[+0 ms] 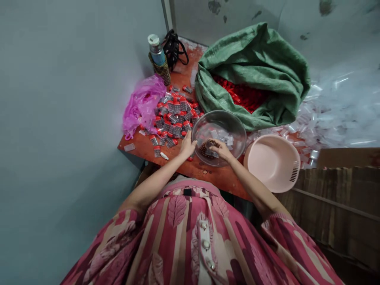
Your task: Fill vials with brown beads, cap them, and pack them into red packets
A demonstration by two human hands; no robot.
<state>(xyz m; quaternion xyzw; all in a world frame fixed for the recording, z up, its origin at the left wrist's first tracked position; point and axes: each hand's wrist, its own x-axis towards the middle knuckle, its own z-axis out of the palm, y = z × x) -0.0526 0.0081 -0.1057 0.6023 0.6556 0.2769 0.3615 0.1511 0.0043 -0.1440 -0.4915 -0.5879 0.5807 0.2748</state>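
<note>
A clear round bowl (237,148) stands near the table's front edge. It holds small clear plastic pieces (228,140) and a little heap of dark brown beads (203,149). My left hand (187,146) is closed at the bowl's left rim, its thumb over the edge. Inside the bowl, my right hand (221,150) has its fingers curled together over the beads; what they pinch is too small to make out. Just beyond my left hand lies a pile of small clear containers with red caps (175,114), dark contents inside them.
A green sack (252,51) of red caps (240,95) sits behind the bowl. At right are a pink basin (268,162), a heap of clear containers (335,114) and cardboard (341,206). Leftward stand a pink plastic bag (142,105), a bottle (157,53) and a black cable (175,49).
</note>
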